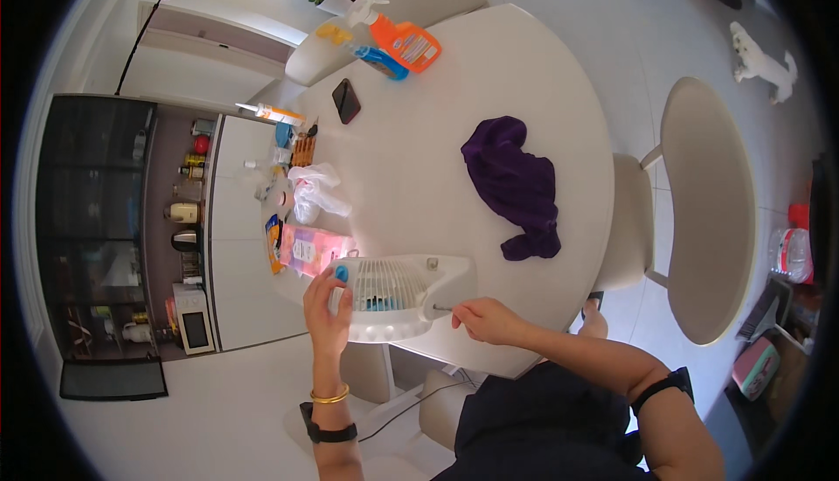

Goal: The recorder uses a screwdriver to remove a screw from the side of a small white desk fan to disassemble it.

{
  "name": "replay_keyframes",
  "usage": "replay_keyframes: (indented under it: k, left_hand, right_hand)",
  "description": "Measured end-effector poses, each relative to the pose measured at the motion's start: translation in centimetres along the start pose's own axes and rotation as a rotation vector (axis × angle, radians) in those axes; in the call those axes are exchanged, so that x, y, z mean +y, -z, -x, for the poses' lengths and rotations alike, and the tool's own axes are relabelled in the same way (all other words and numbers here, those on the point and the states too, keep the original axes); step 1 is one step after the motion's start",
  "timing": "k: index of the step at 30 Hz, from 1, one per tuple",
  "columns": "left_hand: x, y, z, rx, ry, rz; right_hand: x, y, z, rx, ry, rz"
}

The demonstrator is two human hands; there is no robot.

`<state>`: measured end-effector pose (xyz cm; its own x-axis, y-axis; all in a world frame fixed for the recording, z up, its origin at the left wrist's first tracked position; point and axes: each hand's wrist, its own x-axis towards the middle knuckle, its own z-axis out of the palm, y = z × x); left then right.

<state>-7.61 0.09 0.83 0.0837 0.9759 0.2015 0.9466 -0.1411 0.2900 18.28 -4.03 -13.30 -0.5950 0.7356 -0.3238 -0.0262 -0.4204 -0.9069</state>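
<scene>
You have one white fan (pixel 389 293) lying on its side at the near edge of the one round table (pixel 406 175). Your left hand (pixel 327 317) is half curled at the fan's left end, thumb and fingertips at its one blue knob (pixel 342 273); you cannot tell from here whether they grip it or only touch. Your right hand (pixel 483 319) is closed, fingers pinched on one thin dark rod (pixel 444 308), whose far end meets the fan's base.

Beyond the fan you have one crumpled purple cloth (pixel 516 188) to the right and one dark phone (pixel 346 101). Two spray bottles stand near the far edge: one orange bottle (pixel 409 44) and one blue bottle (pixel 381 61), side by side. Just beside the fan on the left are one pink pack (pixel 313 249) and one white plastic bag (pixel 316 191).
</scene>
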Motion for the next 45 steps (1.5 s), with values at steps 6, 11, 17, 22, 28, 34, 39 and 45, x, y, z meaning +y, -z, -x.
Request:
replay_keyframes:
  k: [6, 11, 17, 22, 28, 34, 39, 45]
  left_hand:
    - [-1.1, -0.4, 0.0, -0.014, -0.007, 0.079]
    - [-0.8, -0.3, 0.1, -0.009, 0.018, 0.088]
    - [-0.6, -0.5, -0.1, -0.011, 0.02, 0.084]
    - [-1.3, -0.2, 0.2, -0.063, -0.002, 0.069]
    - [-1.6, -0.4, 0.3, -0.039, 0.058, 0.159]
    - [-1.8, -0.5, 0.3, -0.026, 0.029, 0.153]
    - [-0.8, -0.4, 0.0, 0.012, -0.011, 0.058]
    - [-0.9, -0.5, 0.3, 0.024, -0.035, -0.007]
  right_hand:
    - [-0.3, -0.1, -0.4, -0.056, -0.067, -0.137]
    - [-0.1, -1.6, 0.4, 0.291, 0.354, 0.416]
    - [0.1, -0.5, 0.2, 0.18, 0.278, 0.243]
    - [-1.7, -0.7, 0.6, 0.164, 0.277, 0.475]
    - [1.3, 0.8, -1.8, -0.242, 0.081, -0.389]
    - [1.1, 0.5, -2.5, -0.48, -0.436, -1.092]
    - [-1.7, 1.4, -2.7, -0.384, -0.406, -0.597]
    - [-0.9, 0.3, -2.1, -0.084, 0.089, 0.141]
